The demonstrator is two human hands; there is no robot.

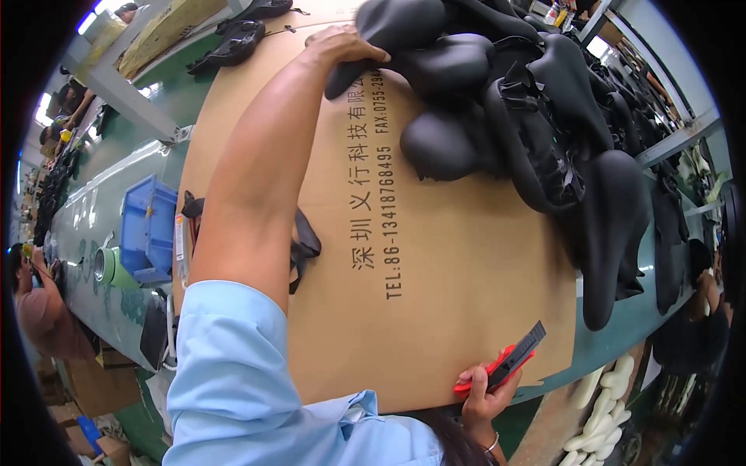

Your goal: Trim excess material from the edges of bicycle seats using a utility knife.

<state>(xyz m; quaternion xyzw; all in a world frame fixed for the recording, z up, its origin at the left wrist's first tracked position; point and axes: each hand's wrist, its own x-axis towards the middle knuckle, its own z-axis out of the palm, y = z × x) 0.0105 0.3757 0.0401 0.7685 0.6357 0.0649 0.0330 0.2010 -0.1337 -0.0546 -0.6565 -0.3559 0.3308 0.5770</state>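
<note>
In the head view, the left hand (342, 45) was stretched to the far side and was at a black seat (400, 23), at the left end of a heap of black seats (571, 85). Its thumb was pointing to the right, but the other fingers were mostly hidden, so I cannot tell if they were closed on the seat. The right hand (488, 398) was at the near right edge of the cardboard (466, 272), with its fingers wrapped around a red and black knife (513, 361). The blade was out and did not touch any seat.

In my judgement, the work was between two cuts, or just before one: the knife was ready, but no seat lay in front of the person. One seat (536, 155) in the heap showed its underside, where the cover was folded and gathered at the rim, so the covering looked at least partly done. Whether its edges had been trimmed, I could not tell. The heap filled the far right of the surface (101, 202), so probably many seats were left, though finished and unfinished ones could not be separated by eye.
</note>
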